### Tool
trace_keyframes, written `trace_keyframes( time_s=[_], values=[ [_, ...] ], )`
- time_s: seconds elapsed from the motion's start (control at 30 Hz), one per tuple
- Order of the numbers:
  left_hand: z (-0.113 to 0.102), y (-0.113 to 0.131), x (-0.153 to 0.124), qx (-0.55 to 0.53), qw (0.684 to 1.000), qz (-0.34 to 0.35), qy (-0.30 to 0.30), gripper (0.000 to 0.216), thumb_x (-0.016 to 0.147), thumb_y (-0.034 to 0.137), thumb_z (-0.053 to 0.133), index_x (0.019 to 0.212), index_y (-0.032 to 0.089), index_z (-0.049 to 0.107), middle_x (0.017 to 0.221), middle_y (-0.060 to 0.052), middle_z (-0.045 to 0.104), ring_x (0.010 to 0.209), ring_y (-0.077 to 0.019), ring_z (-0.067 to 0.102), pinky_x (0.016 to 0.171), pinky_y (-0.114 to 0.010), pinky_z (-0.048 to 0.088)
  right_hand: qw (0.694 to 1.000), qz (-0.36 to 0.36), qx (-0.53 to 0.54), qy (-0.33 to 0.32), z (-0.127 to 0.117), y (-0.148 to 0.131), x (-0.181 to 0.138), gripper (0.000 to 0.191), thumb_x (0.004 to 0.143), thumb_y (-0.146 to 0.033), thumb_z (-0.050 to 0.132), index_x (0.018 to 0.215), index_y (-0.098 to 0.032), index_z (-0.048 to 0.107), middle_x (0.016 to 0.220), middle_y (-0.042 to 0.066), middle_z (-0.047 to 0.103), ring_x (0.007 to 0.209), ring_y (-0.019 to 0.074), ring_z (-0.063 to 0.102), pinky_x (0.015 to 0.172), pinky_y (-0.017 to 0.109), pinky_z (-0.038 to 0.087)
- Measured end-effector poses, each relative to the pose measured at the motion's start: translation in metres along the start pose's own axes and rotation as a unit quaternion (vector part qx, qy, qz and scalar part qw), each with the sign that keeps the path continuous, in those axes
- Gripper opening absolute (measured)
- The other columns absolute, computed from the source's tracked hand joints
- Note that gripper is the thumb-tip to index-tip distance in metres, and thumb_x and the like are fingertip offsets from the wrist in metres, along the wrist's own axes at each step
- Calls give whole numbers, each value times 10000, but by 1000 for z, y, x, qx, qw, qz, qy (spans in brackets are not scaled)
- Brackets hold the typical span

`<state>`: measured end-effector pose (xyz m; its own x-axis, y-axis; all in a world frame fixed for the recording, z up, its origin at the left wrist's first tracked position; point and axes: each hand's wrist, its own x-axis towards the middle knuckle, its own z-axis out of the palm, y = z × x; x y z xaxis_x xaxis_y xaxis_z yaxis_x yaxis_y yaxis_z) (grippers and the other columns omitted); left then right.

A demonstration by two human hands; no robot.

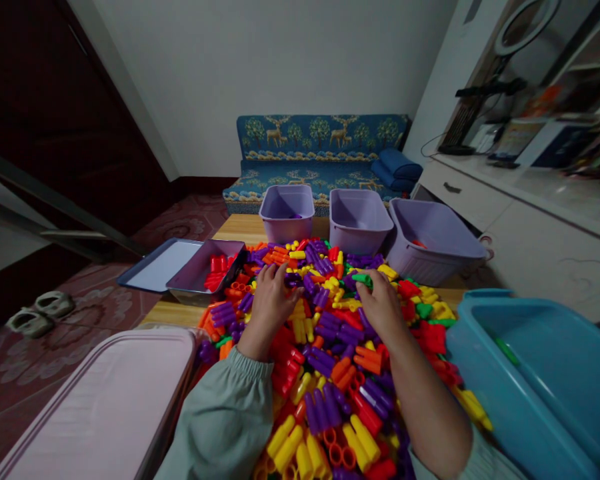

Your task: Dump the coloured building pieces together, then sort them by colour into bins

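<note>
A wide heap of plastic tube-shaped building blocks (pixel 325 407) in red, yellow, purple, orange and green covers the wooden table (pixel 237 230). Over the heap's left middle is my left hand (pixel 271 303), fingers apart, with a purple block (pixel 294 280) by its fingertips; no block shows in its grasp. My right hand (pixel 381 303), to the right, pinches a green block (pixel 363 279) between thumb and fingers. Beyond the hands stand three lavender bins: the left bin (pixel 286 230) with something purple inside, the middle bin (pixel 357 237), and the right bin (pixel 433 263) with a red block inside.
At left, a shallow box (pixel 190 277) holds red blocks beside a blue-rimmed tray or lid (pixel 155 263). A pink-lidded container (pixel 110 400) sits at the near left. On the right is a large blue tub (pixel 510 387) with a green piece inside. Behind stands a patterned sofa (pixel 325 170).
</note>
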<state>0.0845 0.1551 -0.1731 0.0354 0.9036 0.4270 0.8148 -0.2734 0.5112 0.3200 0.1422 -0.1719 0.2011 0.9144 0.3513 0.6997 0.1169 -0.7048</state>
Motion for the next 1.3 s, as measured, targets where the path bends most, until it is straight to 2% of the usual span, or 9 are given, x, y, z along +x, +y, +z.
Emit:
trace_keyframes(
  time_s=[0.2, 0.4, 0.57, 0.7, 0.77, 0.87, 1.0, 1.1, 1.3],
  values=[
    [-7, 16, -4, 49, 992, 9, -112, 664, 792, 418, 698, 1366, 137, 518, 1333, -196, 553, 1202, -345, 552, 1009, -469, 450, 985, -5, -86, -150, 4, 1, -4, 271, 869, -238, 482, 1088, -151, 616, 1215, 158, 612, 1157, 270, 579, 1013, 417, 427],
    [-5, 23, -5, -18, 984, 61, -168, 746, 749, 486, 739, 1401, 219, 497, 1408, -147, 522, 1244, -333, 543, 1032, -454, 434, 978, -16, 4, -208, 7, -10, -9, 354, 871, -320, 523, 1197, -197, 586, 1328, 115, 581, 1261, 257, 526, 1058, 409, 390],
    [-4, 25, -5, -152, 974, 95, -136, 789, 737, 557, 732, 1397, 194, 496, 1389, -143, 534, 1266, -287, 527, 1055, -398, 426, 960, -33, 136, -244, 10, -28, -17, 319, 876, -396, 516, 1094, -182, 604, 1083, 76, 678, 1040, 231, 621, 928, 367, 462],
    [-4, 22, -4, -138, 978, 70, -139, 747, 755, 495, 734, 1386, 167, 508, 1368, -150, 554, 1242, -287, 543, 1054, -410, 426, 958, -13, 206, -201, 3, -29, -8, 272, 858, -435, 532, 920, -184, 615, 857, 29, 680, 827, 195, 628, 765, 302, 481],
    [-3, 22, -4, -115, 980, 66, -149, 699, 770, 435, 724, 1381, 170, 513, 1374, -142, 557, 1241, -286, 546, 1057, -417, 424, 974, 8, 171, -151, -3, -26, 6, 273, 849, -445, 533, 884, -186, 613, 788, 21, 666, 755, 185, 612, 704, 284, 469],
    [-2, 23, -4, -95, 981, 76, -153, 679, 771, 404, 718, 1377, 171, 519, 1394, -138, 545, 1259, -285, 533, 1068, -412, 415, 994, 0, -10, -111, -7, -22, 34, 215, 844, -379, 531, 816, -182, 613, 749, 41, 654, 734, 192, 599, 690, 282, 442],
    [-3, 22, -4, -88, 981, 80, -153, 669, 783, 436, 706, 1374, 181, 523, 1395, -136, 547, 1258, -287, 535, 1068, -423, 413, 969, -44, -201, -135, 3, -19, 65, 195, 852, -247, 502, 923, -149, 655, 1029, 123, 693, 1001, 233, 609, 872, 301, 420],
    [-2, 20, -5, -91, 981, 86, -151, 677, 783, 473, 703, 1373, 192, 525, 1395, -129, 549, 1260, -284, 534, 1067, -417, 416, 959, -41, -230, -158, 13, -16, 73, 241, 852, -222, 502, 1012, -127, 655, 1132, 165, 677, 1111, 265, 588, 932, 321, 400],
    [-1, 16, -5, -97, 980, 90, -147, 711, 770, 557, 693, 1370, 209, 537, 1381, -123, 562, 1242, -286, 549, 1055, -412, 427, 957, 18, -226, -181, 17, -14, 69, 327, 857, -240, 473, 1118, -109, 622, 1098, 212, 691, 1028, 300, 653, 834, 351, 448]
  ],
)
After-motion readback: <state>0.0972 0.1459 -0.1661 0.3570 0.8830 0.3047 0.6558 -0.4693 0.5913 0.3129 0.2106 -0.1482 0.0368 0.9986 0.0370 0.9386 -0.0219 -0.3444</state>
